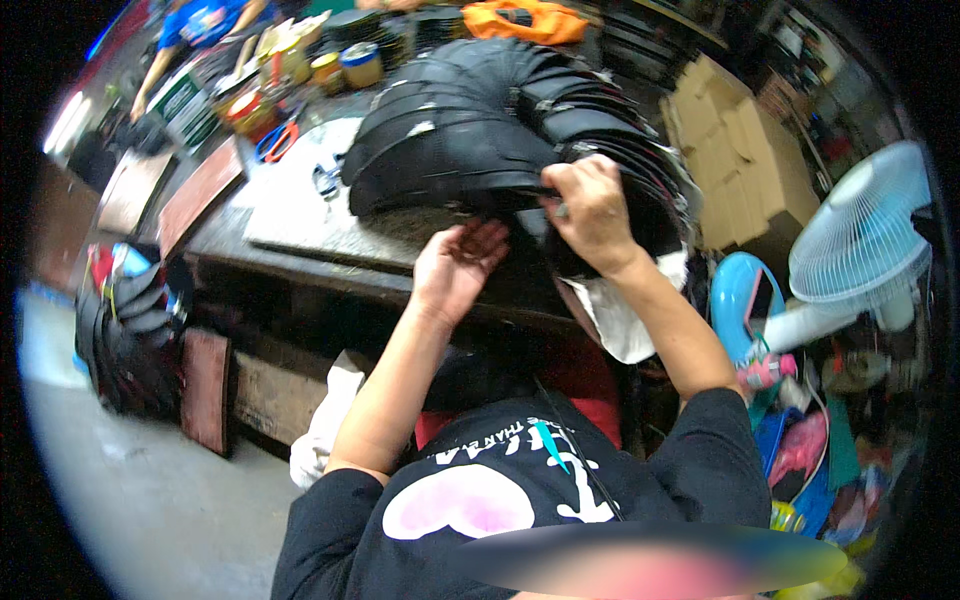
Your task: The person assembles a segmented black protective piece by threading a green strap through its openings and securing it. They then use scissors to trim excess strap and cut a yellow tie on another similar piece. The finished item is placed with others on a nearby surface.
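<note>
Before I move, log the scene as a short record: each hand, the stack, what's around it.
Left hand: palm up, fingers loosely open, by the stack; contact unclear
Right hand: fingers curled at the stack's near edge; grip partly hidden
Stack: black overlapping layers, bent into an arch, on the table
Left of stack: pale board, scissors
Right of stack: cardboard box, fan
Upper left: person in blue

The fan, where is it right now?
In the head view, the fan is near the right edge, to the right of the cardboard box and the right hand.
</note>
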Motion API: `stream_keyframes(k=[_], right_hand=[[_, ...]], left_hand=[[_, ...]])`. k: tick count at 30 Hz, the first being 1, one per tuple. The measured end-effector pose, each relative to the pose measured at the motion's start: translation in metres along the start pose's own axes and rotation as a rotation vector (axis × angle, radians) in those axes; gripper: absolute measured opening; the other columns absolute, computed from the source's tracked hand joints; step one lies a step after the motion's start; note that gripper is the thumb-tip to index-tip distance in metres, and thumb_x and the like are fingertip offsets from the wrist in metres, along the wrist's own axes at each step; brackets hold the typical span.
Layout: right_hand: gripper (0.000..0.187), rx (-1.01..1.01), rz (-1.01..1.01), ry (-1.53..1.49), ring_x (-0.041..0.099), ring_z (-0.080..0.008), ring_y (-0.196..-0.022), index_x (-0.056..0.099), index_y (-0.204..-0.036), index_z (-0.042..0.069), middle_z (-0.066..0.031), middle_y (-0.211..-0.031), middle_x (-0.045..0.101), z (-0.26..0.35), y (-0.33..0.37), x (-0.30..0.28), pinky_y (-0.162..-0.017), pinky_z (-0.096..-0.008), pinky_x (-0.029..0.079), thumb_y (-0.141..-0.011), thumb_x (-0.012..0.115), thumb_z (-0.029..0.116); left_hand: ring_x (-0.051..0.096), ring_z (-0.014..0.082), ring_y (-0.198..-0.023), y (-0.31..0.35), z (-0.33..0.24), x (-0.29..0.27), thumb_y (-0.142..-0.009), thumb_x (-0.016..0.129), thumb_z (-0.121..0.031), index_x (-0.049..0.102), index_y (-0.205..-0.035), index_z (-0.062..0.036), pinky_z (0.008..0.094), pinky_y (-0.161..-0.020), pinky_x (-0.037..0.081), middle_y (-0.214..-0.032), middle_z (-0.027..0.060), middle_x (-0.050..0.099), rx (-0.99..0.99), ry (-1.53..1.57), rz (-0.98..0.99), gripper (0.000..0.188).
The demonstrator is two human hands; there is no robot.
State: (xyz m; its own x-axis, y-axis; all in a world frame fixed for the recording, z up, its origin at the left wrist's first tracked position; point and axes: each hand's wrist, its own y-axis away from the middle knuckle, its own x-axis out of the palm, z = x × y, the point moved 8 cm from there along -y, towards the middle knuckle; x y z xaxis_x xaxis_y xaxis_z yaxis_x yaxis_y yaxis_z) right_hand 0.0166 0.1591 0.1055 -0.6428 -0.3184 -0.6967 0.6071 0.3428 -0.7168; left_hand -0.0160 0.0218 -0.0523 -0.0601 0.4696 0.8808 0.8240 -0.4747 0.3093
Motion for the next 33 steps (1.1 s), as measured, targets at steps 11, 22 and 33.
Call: stream_keyframes(k=[11, 22, 33], right_hand=[[0.028, 0.229, -0.016, -0.129, 0.062, -0.0216, -0.074, 0.055, -0.092, 0.014, -0.0015, -0.071, 0.06, 0.006, 0.015, 0.002, -0.095, -0.04, 0.037, -0.071, 0.068, 0.002], [0.016, 0.527, -0.535, -1.088, 0.039, -0.0057, -0.061, 0.043, -0.085, 0.009, 0.004, -0.07, 0.036, -0.111, -0.048, 0.003, -0.055, -0.0227, 0.037, -0.085, 0.049, -0.005], [0.019, 0.233, -0.422, -0.71, 0.059, -0.0227, -0.059, 0.049, -0.085, 0.009, -0.0061, -0.066, 0.053, -0.04, -0.029, -0.047, -0.059, -0.0334, 0.046, -0.071, 0.06, 0.001]], left_hand=[[0.045, 0.0387, -0.126, -0.021, -0.004, 0.018, -0.077, 0.055, -0.075, 0.04, -0.139, -0.0001, 0.0528, -0.112, 0.029, -0.136, 0.0227, 0.048, 0.008, 0.027, 0.175, 0.098], [0.044, 0.0333, -0.127, -0.052, -0.024, 0.047, -0.077, 0.056, -0.072, 0.044, -0.136, -0.01, 0.0472, -0.108, 0.036, -0.139, 0.0181, 0.045, 0.252, -0.273, -0.032, 0.086], [0.037, 0.0286, -0.134, -0.057, 0.0, 0.119, -0.068, 0.057, -0.081, 0.037, -0.144, -0.0144, 0.0465, -0.117, 0.021, -0.145, 0.0081, 0.042, 0.356, -0.178, 0.416, 0.102]])
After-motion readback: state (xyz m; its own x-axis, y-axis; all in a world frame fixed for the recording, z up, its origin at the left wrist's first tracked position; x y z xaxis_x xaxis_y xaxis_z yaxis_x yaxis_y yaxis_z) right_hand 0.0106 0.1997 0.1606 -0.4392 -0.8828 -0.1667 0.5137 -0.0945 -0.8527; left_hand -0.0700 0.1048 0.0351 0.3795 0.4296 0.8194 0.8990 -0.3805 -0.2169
